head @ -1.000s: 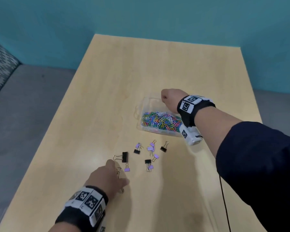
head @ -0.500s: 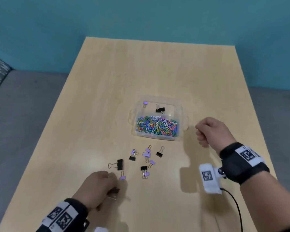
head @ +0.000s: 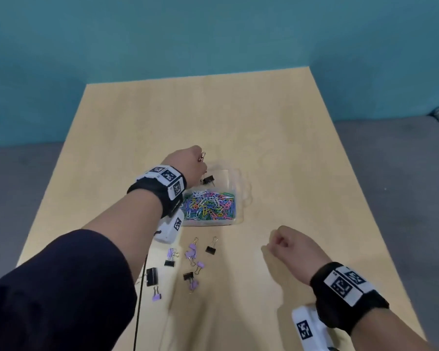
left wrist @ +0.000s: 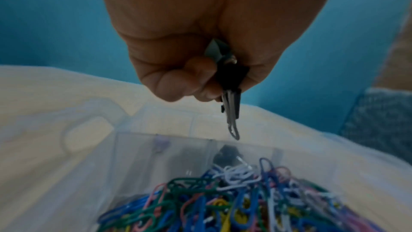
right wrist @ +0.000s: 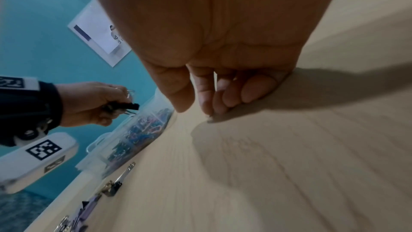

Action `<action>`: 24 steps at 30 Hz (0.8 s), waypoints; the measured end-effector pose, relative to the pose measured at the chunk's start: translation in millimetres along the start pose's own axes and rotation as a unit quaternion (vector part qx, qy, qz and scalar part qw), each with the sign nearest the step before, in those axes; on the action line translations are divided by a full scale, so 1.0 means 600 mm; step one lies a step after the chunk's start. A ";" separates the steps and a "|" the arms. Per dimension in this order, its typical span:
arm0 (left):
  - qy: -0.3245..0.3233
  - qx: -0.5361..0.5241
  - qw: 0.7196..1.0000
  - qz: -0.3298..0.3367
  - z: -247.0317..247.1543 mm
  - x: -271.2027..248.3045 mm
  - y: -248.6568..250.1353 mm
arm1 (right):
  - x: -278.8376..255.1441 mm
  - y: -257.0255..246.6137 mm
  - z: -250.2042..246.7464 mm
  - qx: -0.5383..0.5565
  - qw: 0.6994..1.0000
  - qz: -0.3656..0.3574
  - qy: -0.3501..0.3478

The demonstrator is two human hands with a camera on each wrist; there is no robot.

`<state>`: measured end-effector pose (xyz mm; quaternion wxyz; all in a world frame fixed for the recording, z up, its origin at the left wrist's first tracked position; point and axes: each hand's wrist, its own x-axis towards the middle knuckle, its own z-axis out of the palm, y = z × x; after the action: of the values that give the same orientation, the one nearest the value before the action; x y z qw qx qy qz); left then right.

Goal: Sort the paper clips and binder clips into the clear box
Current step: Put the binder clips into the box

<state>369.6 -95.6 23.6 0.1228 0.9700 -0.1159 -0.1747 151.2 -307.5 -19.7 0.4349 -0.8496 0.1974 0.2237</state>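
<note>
The left hand [head: 188, 168] hangs over the far compartments of the clear plastic box [head: 232, 178] that sits on the pale wooden desk [head: 276, 138]. Its grip is closed round a black binder clip with silver wire handles [left wrist: 231, 80], pinched between thumb and curled fingers [left wrist: 178, 80], with the wire loops hanging down just above the box's far rim; from the head view a small wire loop shows at the knuckles, and the hand hides the clip's body. The near, larger compartment of the box is filled with a heap of coloured paper clips [head: 209, 205] in blue, green, pink, yellow and white. In a far compartment lies another small black binder clip [head: 208, 179], and the left wrist view shows a faint lilac clip [left wrist: 161, 145] in the compartment beside it, seen through the plastic wall. The right hand [head: 289, 247] is well apart from the box, to its right and nearer the person, low over bare desk; its grip is curled in on itself with nothing in it, fingertips [right wrist: 252, 94] tucked toward the palm and near the desk surface. In front of the box, nearer the person, a scatter of loose black and lilac binder clips [head: 192, 260] lies on the desk, including one larger black binder clip [head: 151, 276] beside the left forearm's dark sleeve [head: 61, 287]. Both wrists wear black bands with printed square markers [head: 166, 177].
</note>
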 end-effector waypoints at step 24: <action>-0.111 -0.058 0.991 -0.051 0.104 -0.314 -0.200 | 0.004 -0.148 0.175 -0.375 0.916 -0.137 -0.029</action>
<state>196.9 55.7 -8.2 0.1562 0.9404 -0.0688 -0.2940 178.6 -172.8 -18.0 0.1162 -0.9622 -0.0320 0.2441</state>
